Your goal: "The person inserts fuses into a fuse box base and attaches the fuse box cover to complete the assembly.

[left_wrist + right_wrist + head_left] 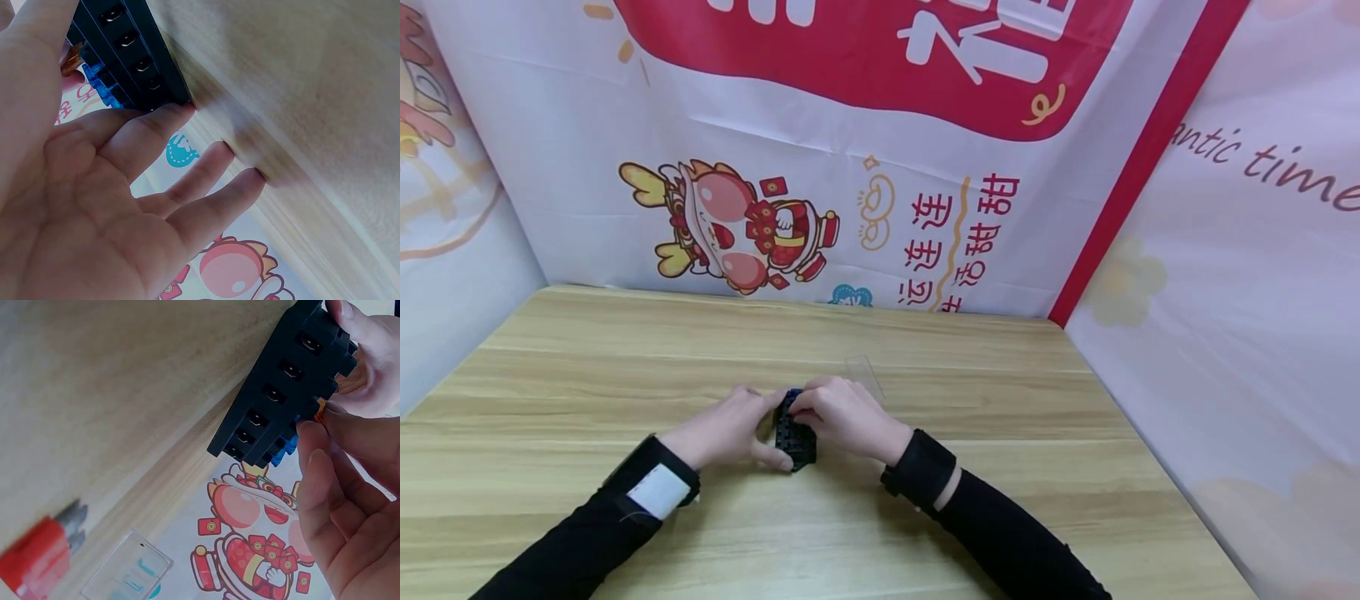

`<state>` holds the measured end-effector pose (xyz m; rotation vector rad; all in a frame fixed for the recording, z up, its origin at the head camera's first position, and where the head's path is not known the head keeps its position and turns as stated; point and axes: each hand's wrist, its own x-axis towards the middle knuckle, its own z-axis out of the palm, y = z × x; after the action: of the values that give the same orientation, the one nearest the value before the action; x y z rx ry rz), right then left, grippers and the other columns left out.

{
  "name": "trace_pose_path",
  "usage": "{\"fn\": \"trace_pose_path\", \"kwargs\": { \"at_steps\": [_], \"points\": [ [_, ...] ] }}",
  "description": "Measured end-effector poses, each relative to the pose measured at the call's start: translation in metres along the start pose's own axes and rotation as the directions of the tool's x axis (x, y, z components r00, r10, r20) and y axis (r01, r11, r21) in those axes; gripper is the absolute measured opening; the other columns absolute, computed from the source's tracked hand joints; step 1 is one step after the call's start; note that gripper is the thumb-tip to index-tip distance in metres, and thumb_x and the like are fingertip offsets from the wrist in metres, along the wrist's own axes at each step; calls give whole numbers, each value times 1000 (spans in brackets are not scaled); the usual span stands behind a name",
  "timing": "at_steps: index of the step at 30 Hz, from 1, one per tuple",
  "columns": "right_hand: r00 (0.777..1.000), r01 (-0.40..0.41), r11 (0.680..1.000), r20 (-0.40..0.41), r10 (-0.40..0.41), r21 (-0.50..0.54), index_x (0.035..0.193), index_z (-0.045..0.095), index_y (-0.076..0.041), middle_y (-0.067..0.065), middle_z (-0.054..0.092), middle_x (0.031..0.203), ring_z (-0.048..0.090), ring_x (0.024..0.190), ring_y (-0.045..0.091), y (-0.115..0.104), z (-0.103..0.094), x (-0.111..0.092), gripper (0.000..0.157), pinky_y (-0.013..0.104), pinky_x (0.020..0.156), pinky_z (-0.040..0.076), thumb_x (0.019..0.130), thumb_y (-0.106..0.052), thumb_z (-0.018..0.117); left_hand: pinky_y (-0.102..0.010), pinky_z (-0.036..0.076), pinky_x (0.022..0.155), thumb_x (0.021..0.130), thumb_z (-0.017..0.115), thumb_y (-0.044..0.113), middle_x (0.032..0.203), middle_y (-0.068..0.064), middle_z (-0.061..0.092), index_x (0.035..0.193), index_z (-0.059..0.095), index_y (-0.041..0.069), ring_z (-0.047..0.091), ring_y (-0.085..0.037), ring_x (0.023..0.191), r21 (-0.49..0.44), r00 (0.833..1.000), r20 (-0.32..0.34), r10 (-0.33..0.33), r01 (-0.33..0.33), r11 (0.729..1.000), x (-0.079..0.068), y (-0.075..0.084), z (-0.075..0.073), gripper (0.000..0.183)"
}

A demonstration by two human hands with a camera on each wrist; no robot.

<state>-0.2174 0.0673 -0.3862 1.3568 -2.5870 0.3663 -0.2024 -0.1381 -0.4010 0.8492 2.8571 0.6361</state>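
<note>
A black fuse block stands on the table, a row of slots with metal contacts along its side. My left hand holds it by its two ends, thumb at the near end and a finger at the far one. In the left wrist view the other fingers reach past the block. Blue fuses sit in the block's far end. Beside them, my right hand pinches a small orange fuse between thumb and finger, right at the block's top. The fingertips hide most of this fuse.
A clear plastic cover lies on the wooden table beyond the right hand. Near it in the right wrist view is a red piece with grey prongs. A printed cloth hangs behind the table's far edge.
</note>
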Motion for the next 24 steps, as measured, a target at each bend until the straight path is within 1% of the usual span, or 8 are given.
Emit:
{"fn": "trace_pose_path", "kwargs": {
  "at_steps": [6, 13, 24],
  "points": [
    [1000, -3, 1000, -1, 3, 17, 95, 74, -15, -6, 64, 88, 55, 78, -1, 2, 0, 1, 8, 9, 65, 41, 89, -15, 67, -44, 39, 94, 66, 75, 61, 119, -10, 58, 138, 50, 9, 50, -27, 110, 1, 1000, -3, 16, -16, 1000, 0, 0, 0, 92],
    [1000, 11, 1000, -2, -11, 12, 95, 74, -16, -7, 64, 89, 55, 80, -2, 3, 1, 1, 9, 10, 66, 42, 89, -15, 67, -45, 39, 94, 66, 75, 62, 121, -11, 57, 139, 49, 7, 50, -27, 111, -2, 1000, 4, 13, -13, 1000, 0, 1, 0, 94],
    [999, 25, 999, -21, -24, 24, 94, 74, -15, -9, 63, 88, 55, 79, -3, 3, -1, 1, 9, 9, 66, 41, 88, -14, 68, -43, 40, 93, 66, 75, 61, 117, -8, 60, 136, 51, 7, 52, -24, 107, 9, 1000, -7, 23, -23, 1000, 0, 2, 0, 91]
  ]
}}
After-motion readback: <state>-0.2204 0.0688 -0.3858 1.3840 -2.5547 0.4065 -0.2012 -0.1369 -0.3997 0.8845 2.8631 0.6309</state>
